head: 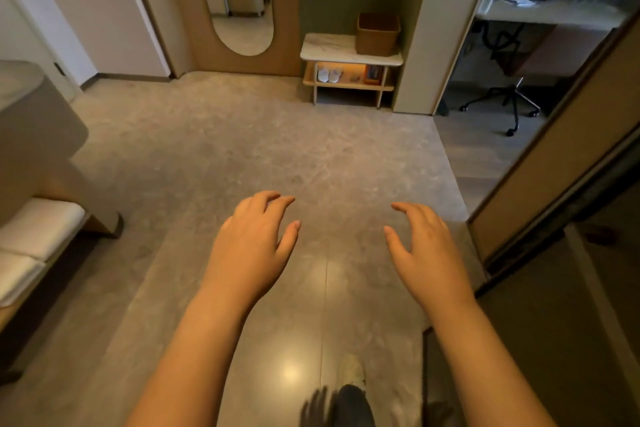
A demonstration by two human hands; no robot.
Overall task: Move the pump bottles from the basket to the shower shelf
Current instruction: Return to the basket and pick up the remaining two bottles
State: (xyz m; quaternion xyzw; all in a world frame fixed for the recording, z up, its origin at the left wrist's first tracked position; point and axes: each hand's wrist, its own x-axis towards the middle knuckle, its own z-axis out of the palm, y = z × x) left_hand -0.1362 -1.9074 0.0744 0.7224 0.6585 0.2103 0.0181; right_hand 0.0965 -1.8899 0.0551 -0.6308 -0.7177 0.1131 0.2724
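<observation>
My left hand [254,246] and my right hand [424,250] are stretched out in front of me over the grey floor, fingers apart and slightly curled, holding nothing. A brown basket [378,33] stands far ahead on a small white-topped bench [329,47] in an alcove. Its inside is hidden, so no pump bottles show. No shower shelf is in view.
A door with an oval mirror [242,10] is at the back. A vanity edge [34,121] and white towels [31,243] are at the left. A sliding door [554,156] at the right opens onto a room with a desk and office chair [509,97]. My foot [351,371] is below.
</observation>
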